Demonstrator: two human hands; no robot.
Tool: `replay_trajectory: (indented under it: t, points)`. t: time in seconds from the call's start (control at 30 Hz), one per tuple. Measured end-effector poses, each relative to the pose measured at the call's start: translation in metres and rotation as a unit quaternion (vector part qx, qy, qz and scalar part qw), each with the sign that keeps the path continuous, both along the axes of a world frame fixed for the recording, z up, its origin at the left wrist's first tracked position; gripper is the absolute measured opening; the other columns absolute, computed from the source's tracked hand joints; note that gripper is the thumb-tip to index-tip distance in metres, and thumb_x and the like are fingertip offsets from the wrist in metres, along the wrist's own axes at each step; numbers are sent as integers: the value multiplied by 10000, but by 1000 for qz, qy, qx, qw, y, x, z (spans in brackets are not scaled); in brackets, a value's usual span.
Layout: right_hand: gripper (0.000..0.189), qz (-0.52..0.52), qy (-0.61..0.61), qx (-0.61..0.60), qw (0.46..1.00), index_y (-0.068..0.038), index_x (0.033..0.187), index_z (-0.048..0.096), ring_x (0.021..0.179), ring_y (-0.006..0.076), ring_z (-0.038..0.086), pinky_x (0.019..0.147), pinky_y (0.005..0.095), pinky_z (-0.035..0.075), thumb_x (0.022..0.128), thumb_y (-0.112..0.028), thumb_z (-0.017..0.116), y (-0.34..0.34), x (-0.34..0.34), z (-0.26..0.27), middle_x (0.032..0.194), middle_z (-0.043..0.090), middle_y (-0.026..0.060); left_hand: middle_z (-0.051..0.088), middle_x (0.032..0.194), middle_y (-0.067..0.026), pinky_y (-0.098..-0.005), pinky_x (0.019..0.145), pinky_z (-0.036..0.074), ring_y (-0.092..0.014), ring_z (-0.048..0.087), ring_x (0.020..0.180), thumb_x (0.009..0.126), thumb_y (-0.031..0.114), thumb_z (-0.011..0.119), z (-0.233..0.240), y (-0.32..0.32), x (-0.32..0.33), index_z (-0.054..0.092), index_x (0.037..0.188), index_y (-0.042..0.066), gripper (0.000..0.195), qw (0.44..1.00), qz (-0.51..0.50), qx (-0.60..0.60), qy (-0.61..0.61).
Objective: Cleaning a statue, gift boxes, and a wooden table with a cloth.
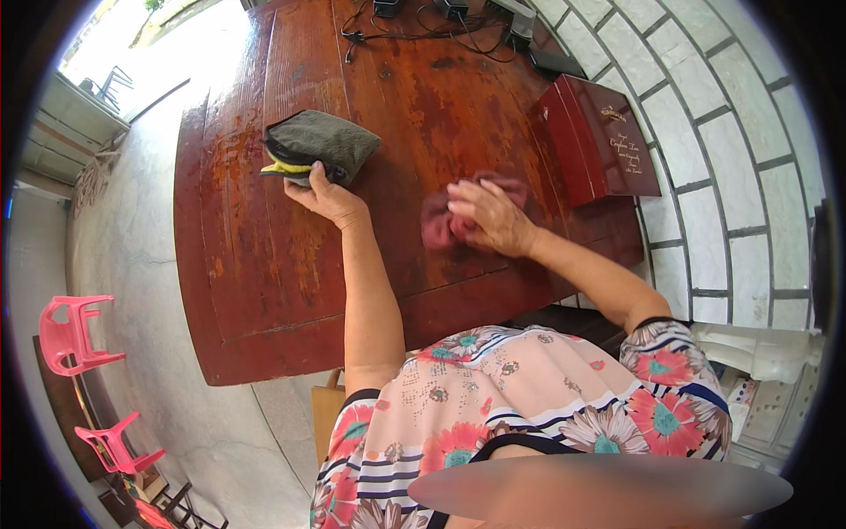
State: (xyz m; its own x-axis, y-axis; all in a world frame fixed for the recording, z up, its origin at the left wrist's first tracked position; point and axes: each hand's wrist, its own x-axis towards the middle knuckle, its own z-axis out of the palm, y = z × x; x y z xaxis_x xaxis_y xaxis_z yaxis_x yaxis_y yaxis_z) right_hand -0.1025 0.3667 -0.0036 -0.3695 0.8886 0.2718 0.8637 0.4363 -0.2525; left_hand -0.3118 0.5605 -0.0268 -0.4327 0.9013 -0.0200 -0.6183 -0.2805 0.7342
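My left hand (pixel 327 195) grips the near edge of a small grey-green fabric pouch (pixel 327 139). Its side gapes along a black edge, and something yellow shows inside. Over to the right, my right hand (pixel 492 217) lies on a crumpled dark red cloth (pixel 439 221), fingers bent over it; the hand and cloth are slightly blurred. The cloth rests on a worn, red-brown wooden table (pixel 264 264). A glossy dark red box (pixel 605 142) bearing writing stands to the right of the cloth.
Black cables (pixel 423 33) and adapters (pixel 451 8) lie at the table's far edge, near a dark flat object (pixel 555 64). A pale brick-patterned wall (pixel 714 198) runs along the right. Pink plastic chairs (pixel 79 337) stand on the floor at left.
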Motion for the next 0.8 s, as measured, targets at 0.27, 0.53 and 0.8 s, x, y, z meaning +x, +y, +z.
replay_trajectory:
  t: [0.27,0.53,0.8]
  points:
    - [516,-32,15,74,997,-143,1341,488,1353,316,424,1087,505,326,884,-324,642,182,52,-24,1435,465,136,465,1264,-110,-375,1019,389,-220,478,1141,815,181,637,0,0,2,401,1317,-7,585,997,2,15,76]
    - [550,-223,-16,37,974,-130,1399,418,1396,285,368,1114,505,290,933,-371,586,332,40,-24,1480,422,115,452,1271,-110,-362,1014,380,-215,455,1144,814,203,638,0,-3,4,382,1347,-6,627,994,-14,5,108]
    - [517,-203,-12,54,978,-134,1355,449,1376,293,391,1106,488,299,917,-368,593,282,3,-23,1449,447,121,467,1256,-108,-358,1010,379,-211,466,1123,840,219,639,-3,-2,2,395,1342,-11,604,992,3,19,125]
